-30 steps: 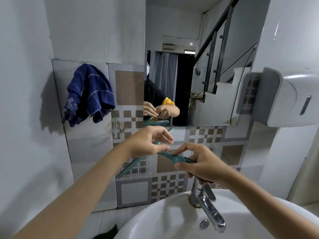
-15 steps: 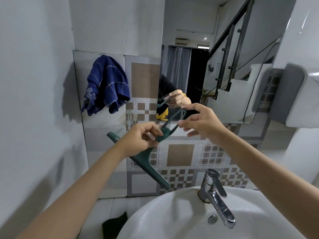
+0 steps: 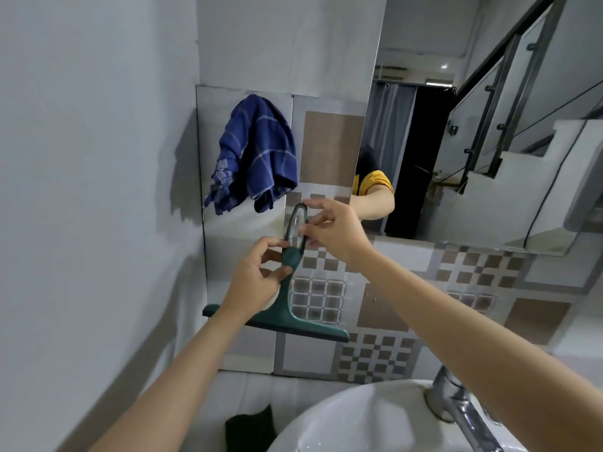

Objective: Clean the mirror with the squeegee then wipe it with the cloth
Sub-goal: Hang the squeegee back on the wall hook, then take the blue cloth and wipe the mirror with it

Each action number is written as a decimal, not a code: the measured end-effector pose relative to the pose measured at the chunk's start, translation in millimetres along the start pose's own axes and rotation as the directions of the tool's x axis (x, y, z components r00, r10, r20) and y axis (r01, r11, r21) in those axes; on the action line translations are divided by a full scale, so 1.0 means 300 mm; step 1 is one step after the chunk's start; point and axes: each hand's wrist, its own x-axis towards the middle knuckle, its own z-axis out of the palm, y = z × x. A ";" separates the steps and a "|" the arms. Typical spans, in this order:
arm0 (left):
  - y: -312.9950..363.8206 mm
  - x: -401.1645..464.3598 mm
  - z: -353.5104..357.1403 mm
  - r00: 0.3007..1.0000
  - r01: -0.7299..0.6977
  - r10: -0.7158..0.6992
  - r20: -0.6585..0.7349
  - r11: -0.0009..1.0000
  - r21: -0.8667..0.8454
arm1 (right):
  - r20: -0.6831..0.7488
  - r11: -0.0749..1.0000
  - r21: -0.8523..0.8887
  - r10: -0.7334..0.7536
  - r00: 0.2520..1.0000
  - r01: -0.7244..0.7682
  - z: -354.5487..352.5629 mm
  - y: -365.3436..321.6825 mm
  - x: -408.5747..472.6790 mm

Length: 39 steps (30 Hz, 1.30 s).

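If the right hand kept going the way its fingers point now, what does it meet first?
The right hand points up-left and already pinches the squeegee handle loop. Past it, probably the tiled wall by the small hook; depth is unclear.

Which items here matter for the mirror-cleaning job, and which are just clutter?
Job items:
- green squeegee, left hand on its neck, right hand pinching its loop handle
- mirror
- blue checked cloth, hanging on the wall

Just lying about:
- tap
- white basin
- dark green object beside the basin
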 end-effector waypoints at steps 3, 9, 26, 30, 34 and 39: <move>-0.032 0.001 0.001 0.999 0.017 -0.016 -0.036 1.000 0.012 | 0.024 0.999 -0.053 -0.005 1.000 0.006 0.028 0.018 0.020; -0.119 -0.046 0.011 0.997 0.071 -0.070 -0.024 0.997 0.040 | 0.058 0.993 -0.114 0.010 0.998 -0.003 0.075 0.084 -0.007; 0.061 -0.032 -0.030 0.942 -0.137 0.185 -0.280 0.974 0.182 | -0.278 0.950 -0.143 -0.307 0.910 0.277 0.048 -0.093 0.040; 0.217 0.014 -0.052 0.796 -0.263 0.313 -0.518 0.950 0.169 | -0.354 0.912 -0.157 -0.411 0.840 0.380 0.025 -0.255 0.119; 0.298 0.100 -0.075 0.841 -0.112 0.133 -0.525 0.991 0.071 | -0.204 0.931 -0.203 -0.344 0.916 0.305 0.030 -0.365 0.204; 0.344 0.178 -0.091 0.919 0.051 -0.126 -0.375 0.978 -0.203 | -0.135 0.974 -0.124 -0.204 0.970 0.188 0.055 -0.433 0.256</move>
